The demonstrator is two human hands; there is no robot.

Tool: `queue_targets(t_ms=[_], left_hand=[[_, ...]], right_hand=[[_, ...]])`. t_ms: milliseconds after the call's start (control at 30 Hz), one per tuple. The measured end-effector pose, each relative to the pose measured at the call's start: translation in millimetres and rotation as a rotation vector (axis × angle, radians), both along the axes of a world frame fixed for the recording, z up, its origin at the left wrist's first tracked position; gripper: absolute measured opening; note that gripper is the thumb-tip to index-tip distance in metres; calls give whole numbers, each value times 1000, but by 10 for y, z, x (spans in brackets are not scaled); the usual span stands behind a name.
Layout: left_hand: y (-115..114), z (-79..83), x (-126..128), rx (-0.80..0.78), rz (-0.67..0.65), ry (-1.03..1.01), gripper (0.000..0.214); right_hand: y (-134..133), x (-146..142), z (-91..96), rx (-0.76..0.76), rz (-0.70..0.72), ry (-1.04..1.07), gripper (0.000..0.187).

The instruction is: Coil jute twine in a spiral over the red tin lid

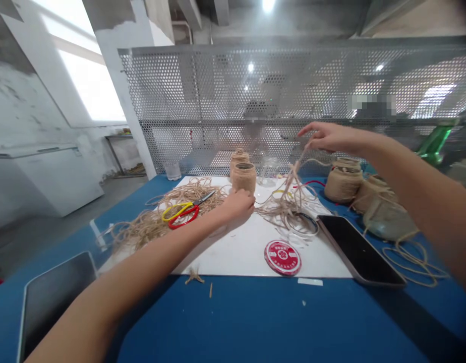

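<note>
My left hand (239,205) is closed low at the front of a twine-wrapped jar (244,177) and hides its base; what the fingers hold, if anything, is hidden. A second wrapped jar (239,157) stands right behind it. Raised at the right, my right hand (324,137) pinches strands of twine (293,174) that hang down to a tangled heap (284,204) on the white board (233,252). Scissors (183,210) with one yellow and one red handle lie left of my left hand, their blades on a big pile of loose twine (142,228).
A clear glass jar (270,169) stands behind the heap. More wrapped jars (343,182), a phone (359,249) and a green bottle (437,141) are at right. A round red-and-white tape disc (282,257) lies in front. A perforated metal screen (218,101) closes the back; a dark tablet-like device (59,297) lies left.
</note>
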State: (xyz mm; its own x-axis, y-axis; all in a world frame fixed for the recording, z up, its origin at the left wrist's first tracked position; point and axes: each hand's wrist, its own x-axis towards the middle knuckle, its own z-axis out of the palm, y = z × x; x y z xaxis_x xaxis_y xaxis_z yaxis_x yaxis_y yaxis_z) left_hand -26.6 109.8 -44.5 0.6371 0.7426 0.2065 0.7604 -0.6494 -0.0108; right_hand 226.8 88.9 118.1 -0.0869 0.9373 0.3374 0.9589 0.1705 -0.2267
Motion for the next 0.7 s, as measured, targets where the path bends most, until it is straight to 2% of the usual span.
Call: queue_targets(t_ms=[100,233,300,400,567,633,700], left_hand=[[90,175,-248,7,71,-80,29],[134,404,-640,19,159,-268,30],[92,467,-681,-10,157,-369,32],[-21,482,-410,-105,54,-490,41],[-184,422,367,-283,-113,-552,63],[-206,403,528,-311,-131,-550,46],[-177,388,546,-314,-127,-547,28]], right_hand=[[-82,178,81,-30,-71,140,33],[-108,408,60,12,-209,233,36],[-107,406,29,45,-242,240,40],[-94,192,-8,99,-212,226,47],[-12,-315,-63,129,-97,275,52],[32,-392,-80,132,-85,328,54],[60,-362,-77,135,-84,395,54]])
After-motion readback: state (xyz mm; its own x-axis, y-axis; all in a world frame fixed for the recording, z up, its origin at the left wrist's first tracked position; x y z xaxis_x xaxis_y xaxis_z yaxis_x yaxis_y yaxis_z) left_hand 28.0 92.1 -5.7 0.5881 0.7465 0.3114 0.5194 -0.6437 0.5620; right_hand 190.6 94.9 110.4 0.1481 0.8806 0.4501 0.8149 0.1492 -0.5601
